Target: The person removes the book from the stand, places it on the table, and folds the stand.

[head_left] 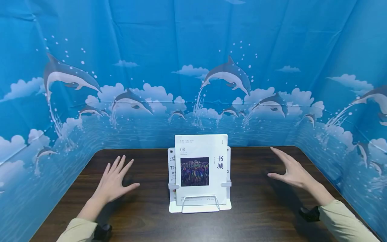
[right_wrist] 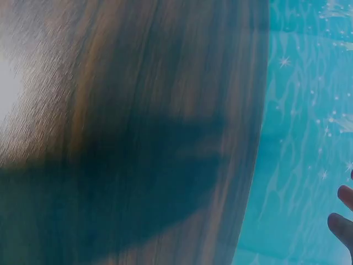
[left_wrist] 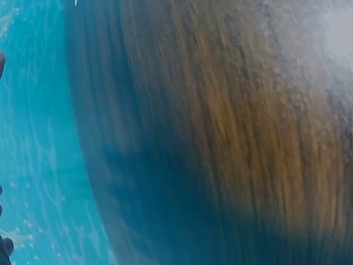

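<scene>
A white book with a dark square picture on its cover stands upright in a white book stand, midway between the hands. Side clips and a wire loop at the bottom hold it from the front. To the left of the stand, my left hand hovers over the table with its fingers spread and nothing in it. My right hand is raised on the other side, thumb apart from straight fingers, also holding nothing. Only fingertips show at the edge of the right wrist view.
The dark wooden table has rounded far corners. A blue curtain printed with dolphins and clouds surrounds it at the back and both sides. Printed lettering shows on the stand's back panel behind the book.
</scene>
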A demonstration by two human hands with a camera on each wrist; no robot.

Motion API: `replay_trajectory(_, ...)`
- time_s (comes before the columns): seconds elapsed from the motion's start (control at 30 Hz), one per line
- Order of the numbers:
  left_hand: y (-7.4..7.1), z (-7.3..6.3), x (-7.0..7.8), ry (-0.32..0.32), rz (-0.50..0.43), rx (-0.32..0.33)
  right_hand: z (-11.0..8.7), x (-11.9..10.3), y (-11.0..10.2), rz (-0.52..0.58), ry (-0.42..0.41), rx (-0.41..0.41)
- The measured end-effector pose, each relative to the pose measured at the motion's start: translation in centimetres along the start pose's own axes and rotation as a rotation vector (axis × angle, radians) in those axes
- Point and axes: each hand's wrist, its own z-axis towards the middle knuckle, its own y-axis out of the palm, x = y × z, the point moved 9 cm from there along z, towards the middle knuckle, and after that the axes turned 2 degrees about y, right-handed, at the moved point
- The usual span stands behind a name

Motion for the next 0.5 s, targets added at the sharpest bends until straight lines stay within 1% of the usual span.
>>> replay_trajectory(0.17, -0.8, 0.6, 1.4, 0.035, -0.06, 0.043, 0.4, -0.7, 0.1, 0.073, 0.017, 0.01)
replay_trajectory(0.3, -1.3, 1.1, 2.6, 0.063, -0.087, 0.077, 0.8, -1.2, 0.2, 0.131, 0.017, 0.015)
replay_trajectory(0.5, -2.0, 1.7, 4.3, 0.077, -0.125, 0.105, 1.2, -2.0, 0.1, 0.204, 0.0, 0.039)
